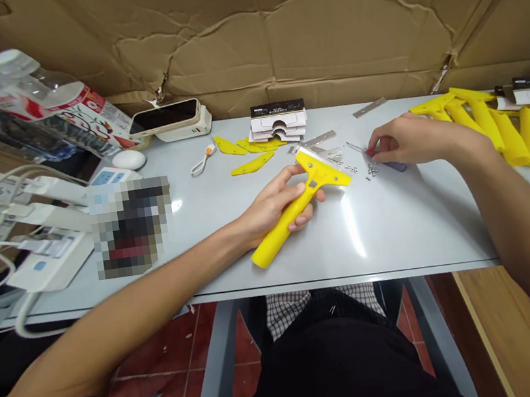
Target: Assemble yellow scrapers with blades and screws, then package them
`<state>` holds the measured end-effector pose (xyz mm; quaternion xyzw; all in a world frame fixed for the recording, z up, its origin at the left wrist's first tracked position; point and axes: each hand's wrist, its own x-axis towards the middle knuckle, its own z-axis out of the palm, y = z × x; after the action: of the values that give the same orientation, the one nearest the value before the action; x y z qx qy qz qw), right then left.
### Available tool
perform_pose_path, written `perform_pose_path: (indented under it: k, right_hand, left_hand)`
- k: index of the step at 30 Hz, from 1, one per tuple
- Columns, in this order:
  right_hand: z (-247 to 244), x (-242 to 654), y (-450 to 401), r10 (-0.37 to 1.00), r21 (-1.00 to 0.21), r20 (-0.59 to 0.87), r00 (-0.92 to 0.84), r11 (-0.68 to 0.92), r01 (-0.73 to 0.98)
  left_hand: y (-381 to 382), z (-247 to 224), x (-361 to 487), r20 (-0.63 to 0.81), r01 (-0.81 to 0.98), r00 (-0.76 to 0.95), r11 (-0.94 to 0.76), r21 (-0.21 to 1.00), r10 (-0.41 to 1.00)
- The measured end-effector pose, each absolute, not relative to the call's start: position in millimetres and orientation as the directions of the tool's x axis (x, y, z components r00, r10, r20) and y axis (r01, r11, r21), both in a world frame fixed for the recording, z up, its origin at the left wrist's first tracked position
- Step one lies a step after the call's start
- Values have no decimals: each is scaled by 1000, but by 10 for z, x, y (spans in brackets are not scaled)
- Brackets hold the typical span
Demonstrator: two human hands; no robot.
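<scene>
My left hand (289, 198) is wrapped round the handle of a yellow scraper (282, 232), held tilted above the table with its wide head up and to the right. Two screws show in that head, and a clear strip runs along its top edge. My right hand (398, 142) has its fingers closed on a screwdriver (394, 166) low at the tabletop; the shaft points left, and the hand hides part of the red and purple handle. Small screws (372, 170) lie just below these fingers. Behind the scraper head are metal blades (323, 138).
Yellow clamp pieces (253, 163) lie behind my left hand, beside stacked blade boxes (278, 121). Several yellow scraper handles (507, 131) are lined up at right. On the left stand a power strip (50, 261) with cables, a phone (165, 116) and bottles (85, 115). Cardboard (302, 42) walls the back.
</scene>
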<state>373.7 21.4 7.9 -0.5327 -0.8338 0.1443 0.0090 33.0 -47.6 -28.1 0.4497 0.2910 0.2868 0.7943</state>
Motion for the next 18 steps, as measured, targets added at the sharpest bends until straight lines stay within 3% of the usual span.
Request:
perform_pose_path:
  k: [4, 11, 18]
  right_hand:
    - [153, 3673, 165, 904, -250, -140, -403, 362, 898]
    - [318, 3422, -34, 820, -360, 180, -543, 568, 740]
    - [311, 3196, -214, 735, -379, 219, -642, 670, 638]
  left_hand:
    - [-480, -274, 344, -215, -202, 644, 435, 877, 734]
    - [-512, -257, 372, -239, -207, 584, 427, 880, 776]
    - [-534, -238, 377, -244, -192, 575, 419, 887, 781]
